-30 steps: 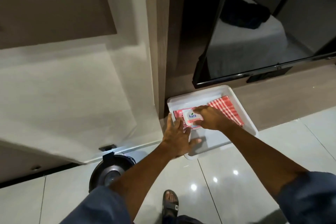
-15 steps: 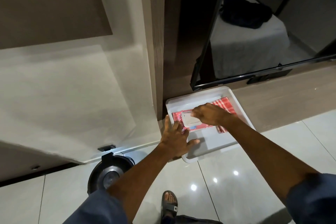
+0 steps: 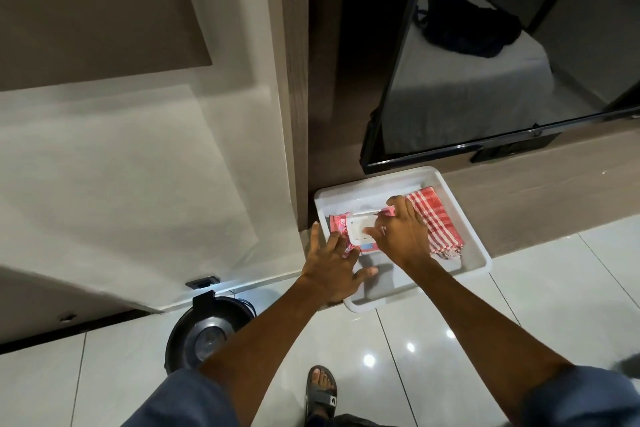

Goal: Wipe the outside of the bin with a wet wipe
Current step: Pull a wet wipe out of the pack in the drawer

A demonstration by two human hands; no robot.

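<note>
Glossy white floor tiles (image 3: 519,322) are seen from above, meeting a wood-toned base under a dark mirrored panel (image 3: 485,62). A white tray (image 3: 474,253) is set on the floor against that base. Inside it, a pink wet wipe pack (image 3: 341,224) with a white lid (image 3: 360,229) lies at the left, and a red-and-white checked cloth (image 3: 436,218) is folded just beside it at the right.

The left hand (image 3: 332,267) is spread flat, fingers splayed, pressed on the near left end of the pack and the tray rim; nothing is grasped. The right hand (image 3: 401,236) is laid over the pack's lid, fingers loosely curled with fingertips at the lid's edge; whether anything is pinched cannot be told.

A round black bin (image 3: 204,333) is seen from the top, standing on the tiles well to the left of the tray, near a pale wall, touched by neither hand. A sandalled foot (image 3: 320,388) is visible at the bottom edge.
</note>
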